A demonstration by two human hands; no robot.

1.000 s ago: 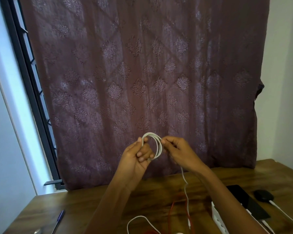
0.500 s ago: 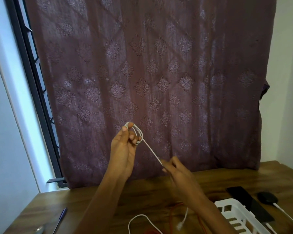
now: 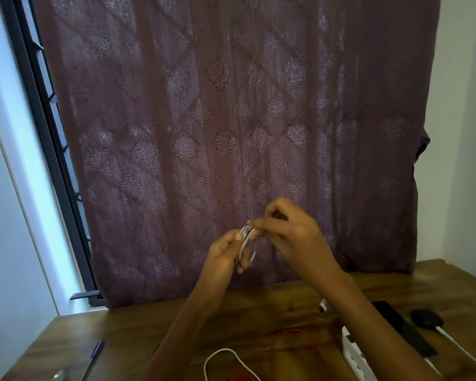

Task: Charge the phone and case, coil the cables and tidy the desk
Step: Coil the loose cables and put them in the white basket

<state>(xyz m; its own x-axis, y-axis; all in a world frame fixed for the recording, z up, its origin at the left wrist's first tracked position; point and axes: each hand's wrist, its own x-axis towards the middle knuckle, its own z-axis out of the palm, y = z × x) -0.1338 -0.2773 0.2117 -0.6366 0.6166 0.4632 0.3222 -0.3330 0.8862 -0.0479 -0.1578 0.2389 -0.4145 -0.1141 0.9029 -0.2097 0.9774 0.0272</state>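
**Closing off the white coil, mid-air above the desk**

The white cable [image 3: 245,247] is bunched into a small coil that I hold up in front of the curtain [image 3: 231,133], well above the tabletop and clear of it. My left hand [image 3: 224,255] is clenched around the coil's near side, thumb pressed on top of the loops. My right hand [image 3: 291,235] meets it from the other side, fingertips [image 3: 254,224] pinched at the top of the coil; I take it they grip the loose end, though the end itself is too small to make out.

I judge this to be the coiling step, near its finish for this cable: the loops are gathered and what remains is to secure the tail. The next move calls for a firm left grip so the loops do not spring open while the right hand wraps or tucks the tail.

Below on the desk [image 3: 149,320], a red cable [image 3: 291,334] lies loose near the front edge, with another white cable loop [image 3: 223,353] beside it at the front; both look uncoiled. Toward the right edge lie the dark phone [image 3: 401,328] and, just beyond it, a dark rounded case [image 3: 426,318] with a white lead [image 3: 462,350] running from it. A white basket [image 3: 355,353] sits under my right forearm. A pen [image 3: 94,356] lies near the front left corner.
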